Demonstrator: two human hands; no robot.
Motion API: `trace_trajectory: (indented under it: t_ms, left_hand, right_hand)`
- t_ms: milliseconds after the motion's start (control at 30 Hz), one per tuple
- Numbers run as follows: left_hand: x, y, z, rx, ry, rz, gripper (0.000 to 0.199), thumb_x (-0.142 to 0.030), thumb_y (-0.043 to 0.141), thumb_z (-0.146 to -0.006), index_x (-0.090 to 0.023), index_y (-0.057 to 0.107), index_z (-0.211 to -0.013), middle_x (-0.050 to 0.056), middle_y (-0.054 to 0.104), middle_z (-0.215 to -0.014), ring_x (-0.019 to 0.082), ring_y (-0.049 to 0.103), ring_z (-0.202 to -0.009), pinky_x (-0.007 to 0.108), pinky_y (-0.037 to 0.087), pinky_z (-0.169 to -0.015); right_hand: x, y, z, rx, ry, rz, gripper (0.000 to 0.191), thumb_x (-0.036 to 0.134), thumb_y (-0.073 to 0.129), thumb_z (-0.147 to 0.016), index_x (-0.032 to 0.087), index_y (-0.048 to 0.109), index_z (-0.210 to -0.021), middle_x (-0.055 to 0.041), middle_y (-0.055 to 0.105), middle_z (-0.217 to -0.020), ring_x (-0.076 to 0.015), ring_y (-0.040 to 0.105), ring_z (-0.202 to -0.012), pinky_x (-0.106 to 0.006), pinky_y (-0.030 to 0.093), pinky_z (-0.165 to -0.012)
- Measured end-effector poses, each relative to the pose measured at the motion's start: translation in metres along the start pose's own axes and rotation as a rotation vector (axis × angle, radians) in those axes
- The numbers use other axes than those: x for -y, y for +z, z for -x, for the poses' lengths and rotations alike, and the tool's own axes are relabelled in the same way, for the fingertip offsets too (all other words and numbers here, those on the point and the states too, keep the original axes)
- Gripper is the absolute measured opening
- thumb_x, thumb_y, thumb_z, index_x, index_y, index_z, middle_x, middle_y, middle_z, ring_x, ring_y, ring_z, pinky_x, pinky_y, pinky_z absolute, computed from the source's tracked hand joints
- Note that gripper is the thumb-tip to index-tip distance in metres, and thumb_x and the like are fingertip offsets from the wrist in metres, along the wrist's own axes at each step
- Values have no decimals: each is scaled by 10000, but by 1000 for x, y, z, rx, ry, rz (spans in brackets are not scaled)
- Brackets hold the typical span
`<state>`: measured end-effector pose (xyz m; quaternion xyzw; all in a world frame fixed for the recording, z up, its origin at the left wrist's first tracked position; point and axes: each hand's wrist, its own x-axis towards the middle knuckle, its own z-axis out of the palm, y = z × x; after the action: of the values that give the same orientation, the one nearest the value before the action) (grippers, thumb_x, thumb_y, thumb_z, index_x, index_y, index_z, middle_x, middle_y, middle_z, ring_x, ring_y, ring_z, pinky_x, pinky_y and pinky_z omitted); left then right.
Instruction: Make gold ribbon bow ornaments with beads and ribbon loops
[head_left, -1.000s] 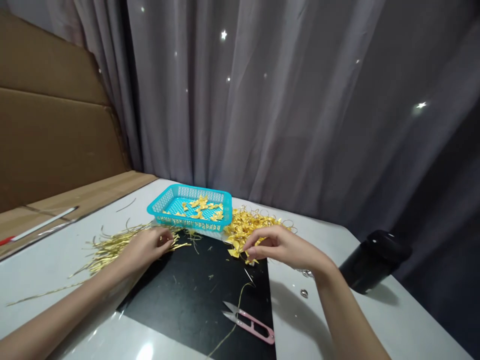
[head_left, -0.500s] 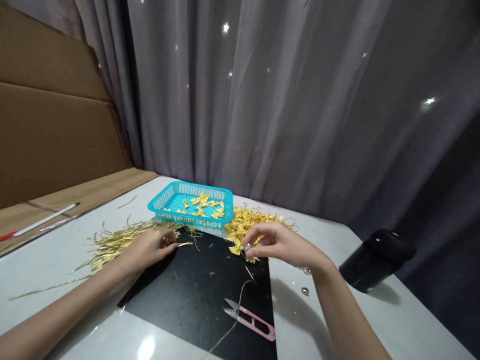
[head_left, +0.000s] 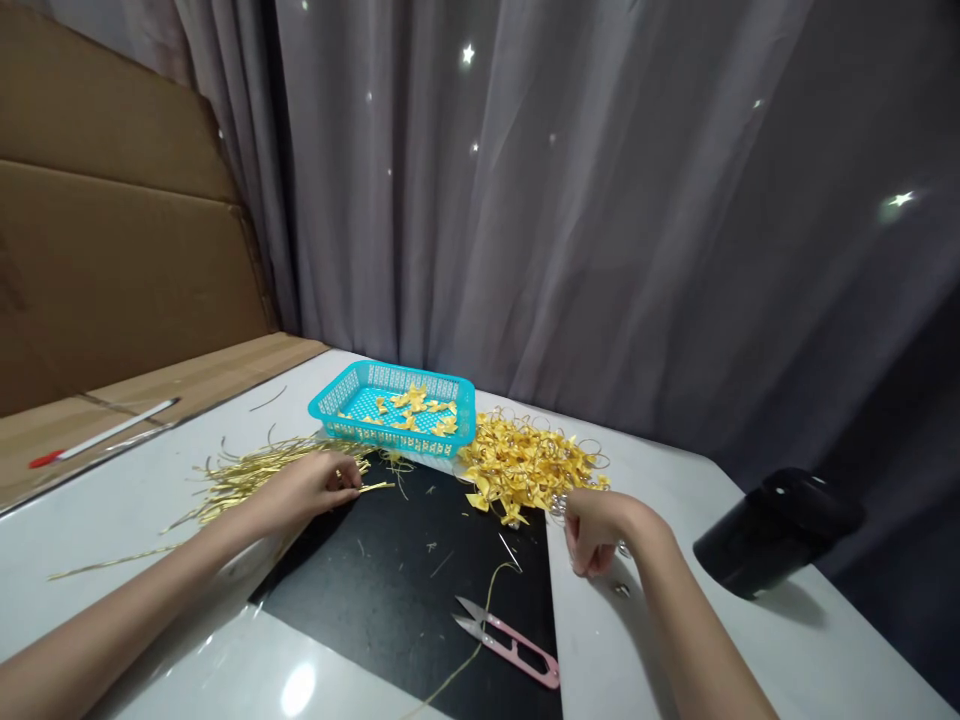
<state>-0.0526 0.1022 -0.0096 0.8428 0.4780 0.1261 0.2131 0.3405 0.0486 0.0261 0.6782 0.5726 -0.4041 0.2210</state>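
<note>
My left hand [head_left: 326,482] rests at the left edge of the black mat [head_left: 360,600], its fingers closed on a gold cord [head_left: 377,487] whose short end points right. Beneath and behind it lies a bundle of similar gold cords [head_left: 240,480]. My right hand [head_left: 596,530] is bent down to the white table right of the mat, fingers curled and mostly hidden, so what they hold cannot be seen. Small shiny silver pieces lie around it, one silver piece [head_left: 622,591] just to its right. Yellow ribbon bows [head_left: 525,460] with thin loops are heaped behind it.
A turquoise basket [head_left: 394,437] with some yellow bows stands at the back. Pink thread snips [head_left: 510,645] lie on the mat, near a needle [head_left: 510,552] with gold thread. A black cylindrical container [head_left: 772,535] leans at right; a red-capped pen [head_left: 105,432] lies at left on cardboard.
My right hand has moved right and down, from above the bows, where it pinched a small silver piece, to the table beside the heap. My left hand keeps its hold; the view has shifted slightly.
</note>
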Motion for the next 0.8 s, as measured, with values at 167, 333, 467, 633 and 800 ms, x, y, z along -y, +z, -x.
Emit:
trace_trajectory:
  t_ms: [167, 333, 467, 633, 800]
  left_hand:
    - [2, 2, 0, -7, -2, -16, 223, -352, 517, -840, -190, 670, -821, 57, 710, -803, 222, 654, -720, 276, 450, -622]
    - [4, 3, 0, -50, 12, -44, 227, -373, 531, -849, -199, 665, -793, 51, 701, -793, 225, 646, -709, 281, 435, -614]
    - [5, 4, -1, -106, 48, -55, 257, -425, 518, -875, -211, 655, -835, 36, 688, -799, 209, 636, -695, 277, 438, -612]
    - [-3, 2, -1, -228, 123, -85, 279, -430, 463, -913, -214, 639, -898, 51, 675, -916, 229, 634, -837, 309, 457, -729]
    - [-13, 1, 3, -364, 190, -112, 267, -393, 425, -933, -202, 611, -943, 67, 651, -994, 238, 604, -958, 332, 437, -850]
  right_hand:
    - [-4, -2, 1, 6, 19, -10, 190, 262, 597, -926, 131, 615, -1062, -54, 650, -1030, -170, 653, -854, -344, 563, -733]
    - [-2, -6, 14, -123, 44, -3, 155, 268, 595, -927, 127, 625, -985, -28, 654, -928, -139, 643, -757, -299, 555, -669]
    - [8, -10, 37, -332, 5, -8, 73, 164, 665, -834, 126, 605, -852, -22, 635, -793, -118, 593, -623, -237, 485, -557]
    - [35, -6, 86, -497, -228, -14, 97, 236, 655, -806, 170, 611, -862, -53, 661, -889, -163, 611, -741, -233, 442, -585]
    - [19, 53, 116, -261, -911, -227, 206, 395, 722, -789, 230, 681, -905, -9, 684, -866, -178, 645, -845, -251, 501, -713]
